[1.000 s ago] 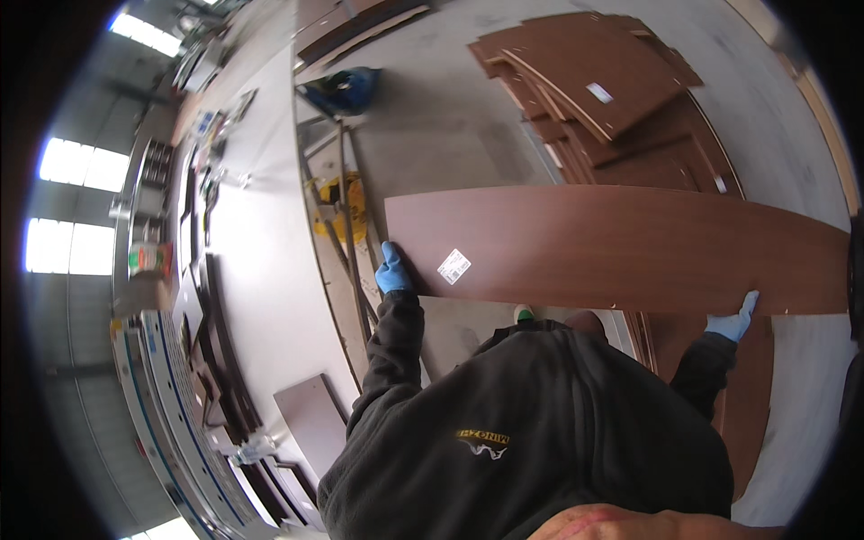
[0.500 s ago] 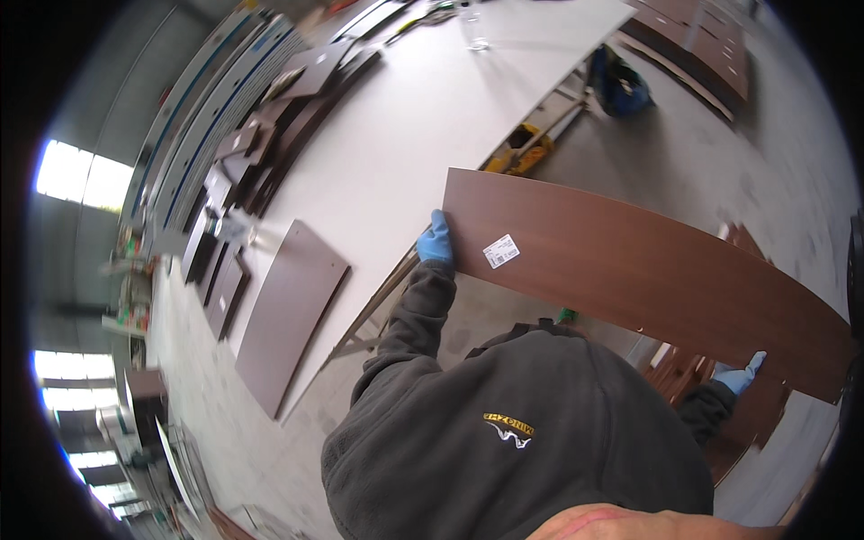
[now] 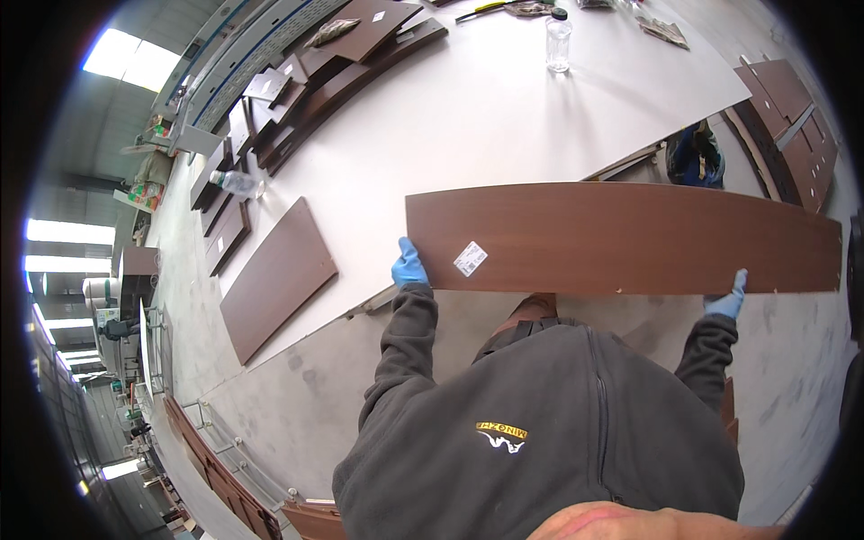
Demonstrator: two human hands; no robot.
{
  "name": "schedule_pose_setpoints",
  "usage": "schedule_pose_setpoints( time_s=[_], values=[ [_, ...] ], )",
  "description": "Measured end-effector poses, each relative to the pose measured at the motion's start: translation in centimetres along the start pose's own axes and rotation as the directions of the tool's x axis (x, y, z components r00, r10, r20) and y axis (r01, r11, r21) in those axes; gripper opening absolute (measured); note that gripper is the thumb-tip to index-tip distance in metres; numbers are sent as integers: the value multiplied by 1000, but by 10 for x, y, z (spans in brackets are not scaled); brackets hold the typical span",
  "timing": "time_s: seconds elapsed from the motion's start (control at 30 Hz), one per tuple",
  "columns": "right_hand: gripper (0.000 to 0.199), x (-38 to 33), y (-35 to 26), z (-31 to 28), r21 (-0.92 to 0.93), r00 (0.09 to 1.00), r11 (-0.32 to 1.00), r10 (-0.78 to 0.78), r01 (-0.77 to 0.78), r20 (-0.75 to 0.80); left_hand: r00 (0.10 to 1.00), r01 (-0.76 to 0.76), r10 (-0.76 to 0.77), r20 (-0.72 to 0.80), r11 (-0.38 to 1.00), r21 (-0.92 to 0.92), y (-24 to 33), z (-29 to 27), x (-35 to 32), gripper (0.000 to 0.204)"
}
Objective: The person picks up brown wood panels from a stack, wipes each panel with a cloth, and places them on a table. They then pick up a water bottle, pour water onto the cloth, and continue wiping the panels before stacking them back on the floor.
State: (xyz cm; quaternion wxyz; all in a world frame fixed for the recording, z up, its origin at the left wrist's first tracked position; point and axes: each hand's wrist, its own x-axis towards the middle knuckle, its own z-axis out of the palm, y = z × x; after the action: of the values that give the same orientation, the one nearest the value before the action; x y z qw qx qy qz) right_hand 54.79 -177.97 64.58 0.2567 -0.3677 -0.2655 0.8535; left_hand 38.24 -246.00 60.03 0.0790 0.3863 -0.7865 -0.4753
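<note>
- Currently both blue-gloved hands carry a long brown laminate panel point(image 3: 621, 238), held level above the floor at the table's near edge.
- Left hand point(image 3: 409, 265) grip clamped on the panel's left end, beside a white sticker point(image 3: 470, 258).
- Right hand point(image 3: 725, 299) grip pinching the lower edge near the right end.
- Farther: white table point(image 3: 468, 117) with a smaller brown panel point(image 3: 274, 274), stacked panels point(image 3: 342, 54), a clear bottle point(image 3: 558, 40).

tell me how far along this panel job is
Several brown panels already lie flat on the big white table. In hand: one long brown board, gripped at its ends by the left hand and right hand, both in blue gloves, held over the table's near edge. Left: the board is not yet set down; more panels sit stacked on the floor.
</note>
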Motion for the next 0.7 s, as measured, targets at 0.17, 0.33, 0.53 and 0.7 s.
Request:
schedule_pose_setpoints(
  time_s=[0.17,0.33,0.53,0.7],
  values=[
    [59,123,31,75,-44,992,996,76,-72,105,992,111,-106,-73,991,73,47,57,29,86],
    [57,223,62,150,-28,939,960,278,-278,204,980,162,-151,-128,983,86,77,116,62,85],
    [58,331,75,206,-141,944,940,323,-311,73,946,237,-191,-261,959,157,90,187,64,85],
    [61,421,59,246,-138,906,912,403,-386,130,883,386,-348,-315,920,68,105,233,36,86]
  ],
)
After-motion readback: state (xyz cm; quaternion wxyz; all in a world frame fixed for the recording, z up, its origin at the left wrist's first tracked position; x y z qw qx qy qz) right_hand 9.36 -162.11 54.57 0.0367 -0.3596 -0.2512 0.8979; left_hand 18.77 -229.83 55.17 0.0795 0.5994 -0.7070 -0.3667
